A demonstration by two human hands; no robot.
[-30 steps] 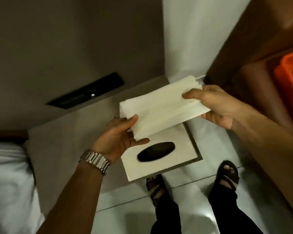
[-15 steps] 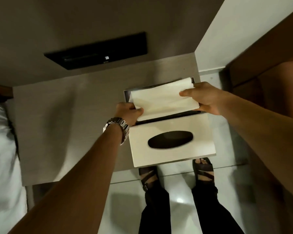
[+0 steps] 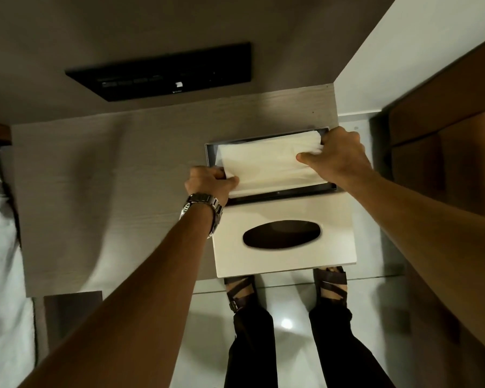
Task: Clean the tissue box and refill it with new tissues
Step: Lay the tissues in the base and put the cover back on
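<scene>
A stack of white tissues [image 3: 266, 166] lies inside the dark open tissue box [image 3: 280, 195] at the right end of the grey table. My left hand [image 3: 209, 184], with a metal watch on its wrist, grips the stack's near left corner. My right hand [image 3: 338, 155] pinches the stack's right end, thumb on top. The box's white lid [image 3: 286, 261], with a dark oval slot, lies flat just in front of the box and overhangs the table's front edge.
The grey table [image 3: 118, 197] spreads to the left. A black panel [image 3: 163, 72] sits on the wall behind it. White bedding [image 3: 0, 247] is at far left and brown wooden furniture [image 3: 445, 152] at right. My sandalled feet [image 3: 331, 284] stand on the tiled floor.
Both hands have lowered the tissue stack from above the lid down into the open box. My head has moved closer over the table.
</scene>
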